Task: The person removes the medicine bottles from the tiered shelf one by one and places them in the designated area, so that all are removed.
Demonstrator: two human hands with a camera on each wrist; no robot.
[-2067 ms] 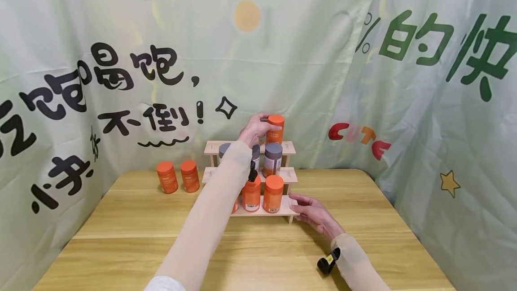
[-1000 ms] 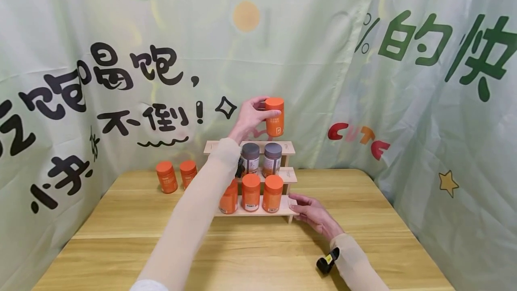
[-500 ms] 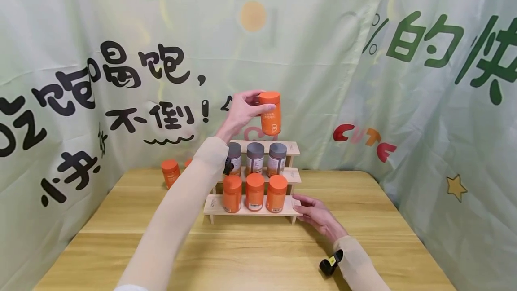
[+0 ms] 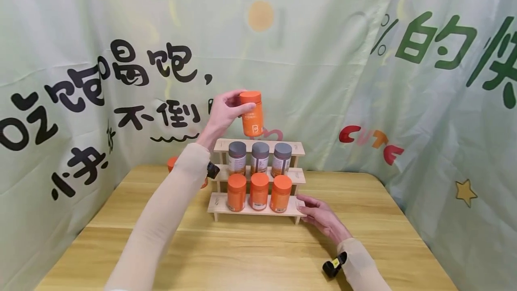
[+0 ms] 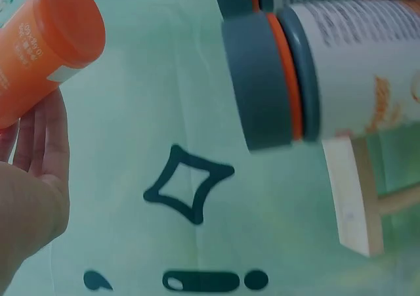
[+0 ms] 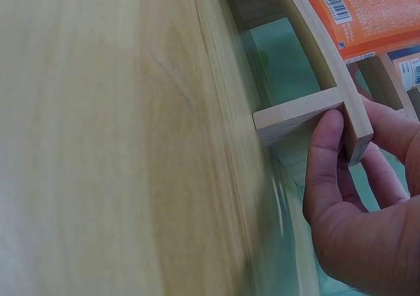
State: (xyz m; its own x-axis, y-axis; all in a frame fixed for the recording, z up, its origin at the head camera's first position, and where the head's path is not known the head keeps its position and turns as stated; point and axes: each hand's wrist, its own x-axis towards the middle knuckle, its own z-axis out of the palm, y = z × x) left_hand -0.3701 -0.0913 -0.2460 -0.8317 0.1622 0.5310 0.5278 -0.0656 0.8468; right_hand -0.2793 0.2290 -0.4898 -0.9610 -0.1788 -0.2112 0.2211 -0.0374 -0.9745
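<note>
Orange jar (image 4: 252, 122) gripped by left hand (image 4: 224, 115), 12 o'clock of wooden rack (image 4: 219, 202); right hand (image 4: 322, 218) pinching rack, 4 o'clock.

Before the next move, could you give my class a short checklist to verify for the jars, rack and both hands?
1. Held orange jar gripped: ok, left hand has fingers and thumb around it.
2. Held orange jar set on a tier: not ok, it is in the air.
3. Rack held: ok, right hand pinches its lowest tier's right end.
4. Grey-lidded jars upright: ok, three.
5. Lower orange jars upright: ok, three.
6. Left-side jars fully visible: cannot tell their number; left sleeve covers much.
</note>
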